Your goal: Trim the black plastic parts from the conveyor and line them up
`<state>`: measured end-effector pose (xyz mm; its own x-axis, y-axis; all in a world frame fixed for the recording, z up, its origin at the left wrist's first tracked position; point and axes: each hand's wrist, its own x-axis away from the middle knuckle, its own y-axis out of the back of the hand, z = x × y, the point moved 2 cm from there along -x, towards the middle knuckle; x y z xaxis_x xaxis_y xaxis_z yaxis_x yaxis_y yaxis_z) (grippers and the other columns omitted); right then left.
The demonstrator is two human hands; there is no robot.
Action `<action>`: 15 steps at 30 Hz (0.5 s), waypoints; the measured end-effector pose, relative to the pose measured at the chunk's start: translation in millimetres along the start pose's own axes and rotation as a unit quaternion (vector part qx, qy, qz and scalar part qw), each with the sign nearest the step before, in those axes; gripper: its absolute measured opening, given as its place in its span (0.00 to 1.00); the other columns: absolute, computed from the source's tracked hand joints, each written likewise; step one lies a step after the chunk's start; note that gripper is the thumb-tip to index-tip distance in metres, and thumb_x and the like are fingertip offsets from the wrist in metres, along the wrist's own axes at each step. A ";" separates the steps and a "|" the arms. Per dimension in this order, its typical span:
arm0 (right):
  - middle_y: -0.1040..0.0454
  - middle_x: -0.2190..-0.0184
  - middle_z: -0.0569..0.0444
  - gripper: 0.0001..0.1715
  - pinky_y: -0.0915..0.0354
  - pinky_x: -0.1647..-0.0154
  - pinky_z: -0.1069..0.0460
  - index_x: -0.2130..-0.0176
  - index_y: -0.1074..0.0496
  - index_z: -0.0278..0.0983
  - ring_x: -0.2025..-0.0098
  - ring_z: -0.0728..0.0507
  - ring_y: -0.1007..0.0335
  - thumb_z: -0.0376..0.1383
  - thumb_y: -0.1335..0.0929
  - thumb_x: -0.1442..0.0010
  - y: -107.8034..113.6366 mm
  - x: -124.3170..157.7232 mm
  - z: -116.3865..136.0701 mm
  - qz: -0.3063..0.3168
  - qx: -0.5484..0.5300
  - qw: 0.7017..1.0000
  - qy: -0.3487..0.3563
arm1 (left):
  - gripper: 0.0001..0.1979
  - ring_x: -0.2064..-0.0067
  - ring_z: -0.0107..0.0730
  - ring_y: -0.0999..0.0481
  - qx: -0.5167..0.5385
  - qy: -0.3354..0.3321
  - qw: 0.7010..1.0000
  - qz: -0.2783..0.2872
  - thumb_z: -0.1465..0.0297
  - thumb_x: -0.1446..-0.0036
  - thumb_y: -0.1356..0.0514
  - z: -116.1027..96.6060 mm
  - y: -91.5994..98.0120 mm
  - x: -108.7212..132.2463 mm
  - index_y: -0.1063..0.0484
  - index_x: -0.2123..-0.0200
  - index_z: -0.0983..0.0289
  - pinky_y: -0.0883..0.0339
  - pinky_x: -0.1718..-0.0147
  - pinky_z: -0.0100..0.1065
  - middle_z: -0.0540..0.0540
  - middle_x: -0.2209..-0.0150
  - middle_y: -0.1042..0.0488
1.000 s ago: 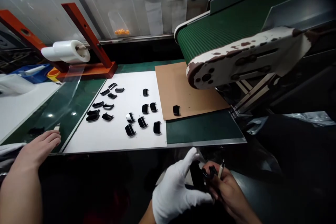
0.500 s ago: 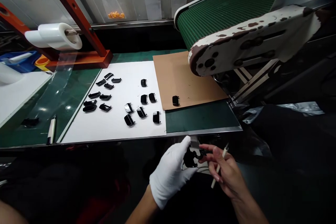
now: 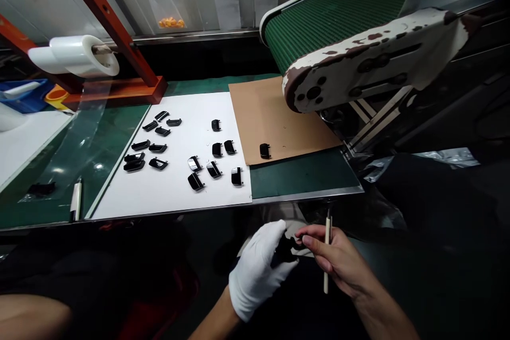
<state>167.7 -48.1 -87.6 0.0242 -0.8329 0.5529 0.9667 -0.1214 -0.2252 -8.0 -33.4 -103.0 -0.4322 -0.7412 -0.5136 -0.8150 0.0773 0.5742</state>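
My left hand (image 3: 258, 268), in a white glove, is closed around a black plastic part (image 3: 282, 251) below the table's front edge. My bare right hand (image 3: 332, 257) pinches a small black end of that part between thumb and forefinger. A thin cream-handled tool (image 3: 327, 252), like a craft knife or scraper, stands nearly upright between the right fingers, its tip pointing away from me. Several similar glossy black parts (image 3: 214, 170) lie on a white sheet (image 3: 175, 191), and one black part (image 3: 265, 151) rests on brown cardboard (image 3: 255, 111).
A green conveyor belt (image 3: 330, 26) overhangs the cardboard at the right. At the left, a red stand (image 3: 119, 90) carries a roll of clear film (image 3: 83, 56). A pen-like white object (image 3: 76, 199) lies near the front edge. Another person's bare limb (image 3: 32, 316) shows at lower left.
The tool in my right hand has swung from slanted to nearly upright. The thumb and forefinger have closed on the part's small end. Both hands have dropped slightly, and the view has shifted a little.
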 end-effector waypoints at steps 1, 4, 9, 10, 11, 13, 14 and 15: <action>0.27 0.77 0.54 0.18 0.65 0.87 0.60 0.68 0.22 0.34 0.88 0.62 0.54 0.45 0.23 0.55 -0.3 0.2 -1.8 0.007 -0.012 1.000 -0.010 | 0.31 0.49 0.45 0.25 0.001 0.001 1.000 -0.011 0.68 0.43 0.37 0.8 -0.8 5.9 0.44 0.39 0.65 0.28 0.50 0.44 0.65 0.49 0.27; 0.26 0.75 0.53 0.20 0.65 0.88 0.60 0.70 0.23 0.34 0.88 0.63 0.55 0.46 0.23 0.57 -3.6 -0.6 -10.3 0.038 -0.045 0.997 -0.040 | 0.31 0.49 0.47 0.25 0.010 0.006 0.999 -0.033 0.68 0.43 0.37 -1.6 -1.4 19.0 0.44 0.39 0.67 0.27 0.51 0.44 0.67 0.49 0.27; 0.38 0.85 0.63 0.32 0.63 0.91 0.60 0.75 0.28 0.34 0.91 0.62 0.63 0.56 0.22 0.70 -16.7 0.6 -30.7 0.119 -0.058 0.987 -0.094 | 0.33 0.49 0.47 0.24 0.044 -0.028 0.999 -0.016 0.64 0.46 0.36 -25.6 6.8 16.0 0.44 0.39 0.63 0.28 0.49 0.42 0.62 0.51 0.25; 0.40 0.85 0.64 0.34 0.63 0.92 0.60 0.76 0.29 0.34 0.91 0.62 0.64 0.58 0.23 0.72 -17.8 1.0 -33.0 0.126 -0.048 0.986 -0.096 | 0.33 0.49 0.46 0.25 0.050 -0.038 0.998 -0.006 0.64 0.46 0.36 -29.2 8.9 13.2 0.44 0.40 0.62 0.29 0.48 0.43 0.60 0.51 0.25; 0.40 0.85 0.64 0.36 0.64 0.92 0.59 0.76 0.29 0.34 0.91 0.62 0.64 0.60 0.24 0.73 -17.7 1.1 -33.8 0.126 -0.036 0.987 -0.092 | 0.32 0.49 0.46 0.25 0.054 -0.047 0.997 0.005 0.64 0.45 0.37 -30.8 10.6 10.6 0.44 0.40 0.60 0.29 0.47 0.43 0.60 0.51 0.25; 0.36 0.83 0.61 0.36 0.64 0.91 0.59 0.74 0.28 0.34 0.91 0.62 0.64 0.61 0.25 0.68 -13.2 -0.3 -31.1 0.103 0.001 0.992 -0.066 | 0.30 0.48 0.46 0.26 0.047 -0.053 0.997 0.023 0.65 0.44 0.38 -26.8 11.8 7.1 0.44 0.40 0.60 0.30 0.47 0.44 0.61 0.51 0.26; 0.33 0.81 0.58 0.34 0.64 0.90 0.59 0.72 0.27 0.33 0.90 0.61 0.62 0.60 0.26 0.64 -9.3 -1.4 -28.1 0.081 0.025 0.995 -0.045 | 0.30 0.47 0.46 0.26 0.035 -0.046 0.998 0.036 0.66 0.43 0.38 -21.5 10.6 6.2 0.44 0.40 0.61 0.31 0.46 0.44 0.62 0.50 0.26; 0.29 0.79 0.55 0.32 0.63 0.89 0.58 0.70 0.26 0.33 0.90 0.61 0.60 0.59 0.27 0.60 -4.9 -2.4 -24.6 0.052 0.054 0.997 -0.022 | 0.30 0.47 0.46 0.26 0.020 -0.036 0.998 0.051 0.67 0.43 0.38 -14.9 8.2 5.6 0.44 0.40 0.61 0.30 0.47 0.45 0.62 0.49 0.27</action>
<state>156.6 -58.8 -107.5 0.1350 -0.8129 0.5666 0.9802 0.0260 -0.1963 -11.4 -46.8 -91.7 -0.5388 -0.6788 -0.4989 -0.7797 0.1776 0.6004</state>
